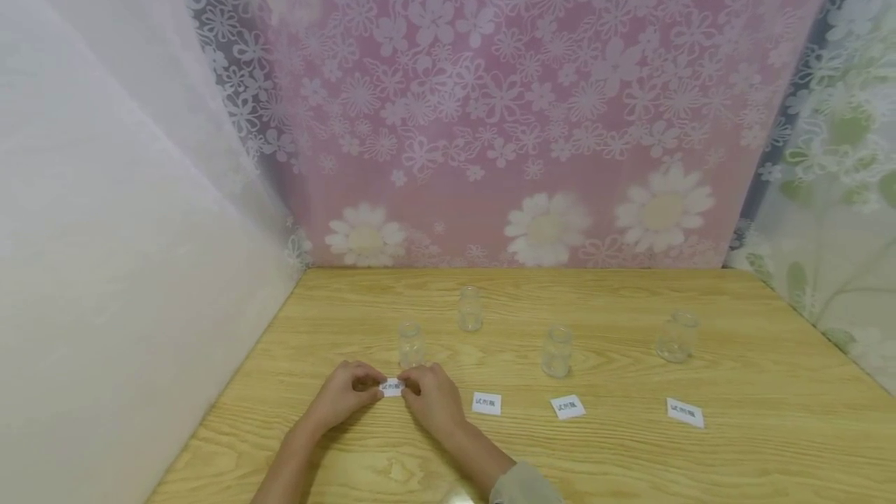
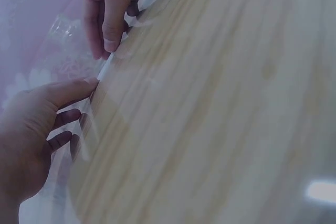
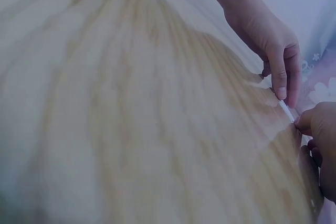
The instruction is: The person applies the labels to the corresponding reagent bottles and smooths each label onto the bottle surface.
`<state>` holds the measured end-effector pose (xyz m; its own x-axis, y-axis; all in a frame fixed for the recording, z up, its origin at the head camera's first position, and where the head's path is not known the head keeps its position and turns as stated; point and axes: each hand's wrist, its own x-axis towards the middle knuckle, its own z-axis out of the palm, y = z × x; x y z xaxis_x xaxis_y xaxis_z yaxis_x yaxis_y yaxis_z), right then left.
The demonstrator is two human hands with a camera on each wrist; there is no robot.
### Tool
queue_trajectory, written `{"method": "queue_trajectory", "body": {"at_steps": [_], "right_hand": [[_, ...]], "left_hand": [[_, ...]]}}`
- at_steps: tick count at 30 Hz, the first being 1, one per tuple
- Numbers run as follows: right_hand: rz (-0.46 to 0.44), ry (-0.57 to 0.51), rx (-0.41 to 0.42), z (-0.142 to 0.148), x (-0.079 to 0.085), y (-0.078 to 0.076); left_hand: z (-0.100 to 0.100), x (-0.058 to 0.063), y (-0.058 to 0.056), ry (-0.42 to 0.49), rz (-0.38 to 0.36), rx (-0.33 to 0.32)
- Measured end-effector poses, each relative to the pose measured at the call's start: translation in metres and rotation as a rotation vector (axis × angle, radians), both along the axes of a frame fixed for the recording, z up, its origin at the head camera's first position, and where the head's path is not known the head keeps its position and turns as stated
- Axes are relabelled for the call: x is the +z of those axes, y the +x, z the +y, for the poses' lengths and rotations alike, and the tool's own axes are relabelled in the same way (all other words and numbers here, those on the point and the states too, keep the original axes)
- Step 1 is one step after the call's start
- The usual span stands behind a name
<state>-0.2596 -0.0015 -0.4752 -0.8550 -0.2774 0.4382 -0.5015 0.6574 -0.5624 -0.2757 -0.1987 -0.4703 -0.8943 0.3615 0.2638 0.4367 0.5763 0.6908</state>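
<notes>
A small white paper label with handwritten dark characters is held between both hands, low over the wooden table. My left hand pinches its left end with thumb and forefinger. At the right end, thumb and fingers of my right hand pinch it too. Just behind the label stands a clear glass jar, its lower part partly covered by the right hand. From the left wrist view the label appears as a thin white strip, nearly edge-on, between the two thumbs.
Three more glass jars stand behind and to the right: one farther back, one mid-right, and one far right. Three written labels, left, middle and right, lie on the table. Flowered curtains enclose it.
</notes>
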Motion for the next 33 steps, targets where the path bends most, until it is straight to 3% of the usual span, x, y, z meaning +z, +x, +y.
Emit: {"method": "queue_trajectory", "body": {"at_steps": [5,18,33], "right_hand": [[-0.002,0.001,-0.015,0.009,-0.001,0.001],[0.027,0.013,-0.033,0.024,-0.001,0.004],[0.023,-0.030,-0.017,0.027,-0.002,0.010]], "left_hand": [[0.008,0.000,-0.002,-0.011,0.028,-0.023],[0.025,0.002,-0.004,0.013,-0.003,-0.071],[0.024,-0.003,0.001,0.004,-0.037,0.001]]}}
